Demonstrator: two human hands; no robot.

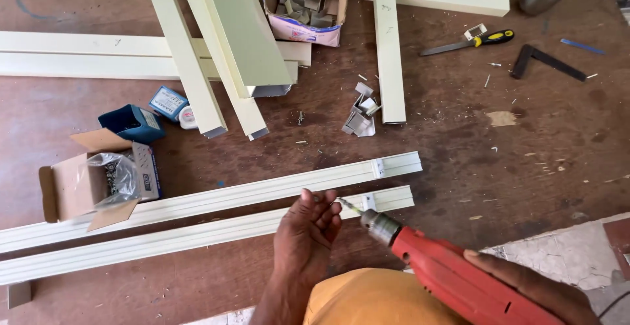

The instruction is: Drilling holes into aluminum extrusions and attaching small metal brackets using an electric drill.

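Right hand (525, 282) grips my red drill (453, 276); left hand (308, 230), fingers pinched at the bit (348, 205). Brackets (377, 167) already sit on both rails (262, 190); drilling looks unstarted.

Open brown carton (92, 184) at nine o'clock on the surface (525, 141), flaps splayed, clear plastic bag (113, 175) inside. Just above it, open blue box (132, 123); beside that, small blue-and-white labelled box (168, 102). At twelve o'clock, open cardboard box (305, 7), pinkish printed front, holding grey metal pieces.
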